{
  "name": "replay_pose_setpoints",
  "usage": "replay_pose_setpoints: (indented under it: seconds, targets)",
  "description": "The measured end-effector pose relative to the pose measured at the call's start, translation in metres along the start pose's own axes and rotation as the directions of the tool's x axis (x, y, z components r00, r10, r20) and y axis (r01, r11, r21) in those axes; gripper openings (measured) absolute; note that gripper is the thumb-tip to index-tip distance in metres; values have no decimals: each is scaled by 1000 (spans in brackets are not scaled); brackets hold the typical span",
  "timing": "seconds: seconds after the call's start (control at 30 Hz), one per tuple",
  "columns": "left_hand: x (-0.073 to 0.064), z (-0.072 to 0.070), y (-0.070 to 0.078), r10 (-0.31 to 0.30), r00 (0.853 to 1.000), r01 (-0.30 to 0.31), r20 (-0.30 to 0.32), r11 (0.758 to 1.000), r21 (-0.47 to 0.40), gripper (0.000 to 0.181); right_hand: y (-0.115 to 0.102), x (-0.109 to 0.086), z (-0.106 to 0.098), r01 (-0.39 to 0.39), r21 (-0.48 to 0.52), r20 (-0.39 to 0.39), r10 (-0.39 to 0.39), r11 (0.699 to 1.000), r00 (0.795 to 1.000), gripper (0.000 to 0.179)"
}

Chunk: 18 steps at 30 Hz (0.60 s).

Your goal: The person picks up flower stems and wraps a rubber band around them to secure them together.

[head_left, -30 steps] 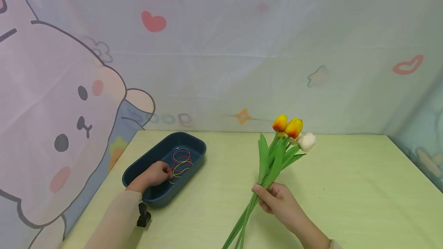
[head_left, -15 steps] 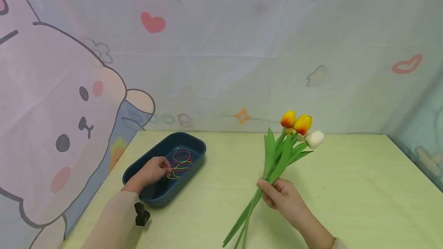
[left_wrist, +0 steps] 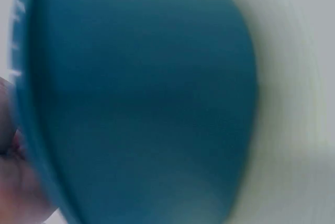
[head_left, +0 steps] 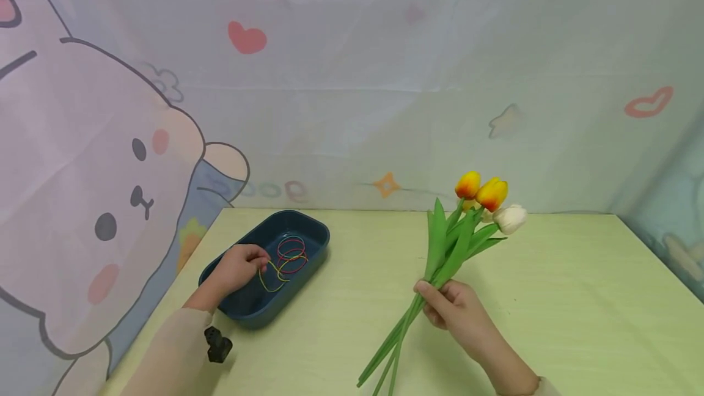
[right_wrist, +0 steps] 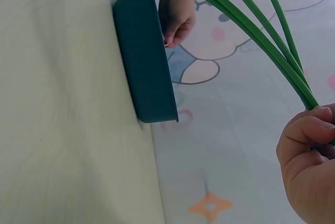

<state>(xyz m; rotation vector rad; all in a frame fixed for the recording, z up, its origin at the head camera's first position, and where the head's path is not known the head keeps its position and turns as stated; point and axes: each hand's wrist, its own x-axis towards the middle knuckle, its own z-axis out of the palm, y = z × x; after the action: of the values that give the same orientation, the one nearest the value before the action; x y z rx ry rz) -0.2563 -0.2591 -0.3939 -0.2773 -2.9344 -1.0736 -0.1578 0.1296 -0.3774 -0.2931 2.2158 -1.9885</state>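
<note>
My left hand [head_left: 239, 267] is over the dark blue tray [head_left: 253, 319], thumb and fingertips pinching a yellow rubber band [head_left: 268, 290] that hangs down inside it. More thin rubber bands [head_left: 290, 248], red, green and yellow, lie overlapping toward the tray's far end. In the right wrist view the left hand [right_wrist: 178, 12] shows just past the tray's rim. On the right, my right hand [head_left: 459, 316] grips a bunch of tulips [head_left: 452, 243] by their green stems, thumb across them. The yellow-orange and white blooms point up and away; the stem ends point down toward me.
A pale yellow-green table [head_left: 577, 298] carries the tray. Behind it hangs a cloth backdrop [head_left: 352, 78] with a cartoon rabbit and hearts. A small black device [head_left: 218, 345] is at my left sleeve. Blue tray wall [left_wrist: 152, 93] fills most of the left wrist view.
My left hand has drawn back slightly to the left and lifted, pulling the yellow rubber band away from the others. The right hand has shifted right and a little away with the tulips.
</note>
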Motion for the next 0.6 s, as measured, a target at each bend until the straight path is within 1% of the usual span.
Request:
replay_pose_setpoints:
  seconds: [0.1, 0.17, 0.3, 0.43, 0.6]
  targets:
    - [-1, -4, 4, 8, 999, -9, -42, 1000, -21, 17, -1, 1, 2, 7, -11, -16, -8, 1000, 1000, 36]
    - [-4, -5, 10, 20, 997, -23, -76, 999, -36, 17, -1, 1, 1, 8, -17, -27, -8, 1000, 1000, 36]
    - [-11, -7, 27, 67, 989, -76, -132, 995, -68, 16, -2, 1, -2, 13, -20, -40, -14, 1000, 999, 36]
    - [-19, -8, 47, 105, 983, -120, -153, 988, -98, 16, -3, 1, -4, 21, -25, -46, -22, 999, 999, 36]
    - [-31, -7, 74, 178, 971, -196, -162, 975, -101, 14, -5, 1, -6, 14, -37, -68, -16, 999, 998, 38]
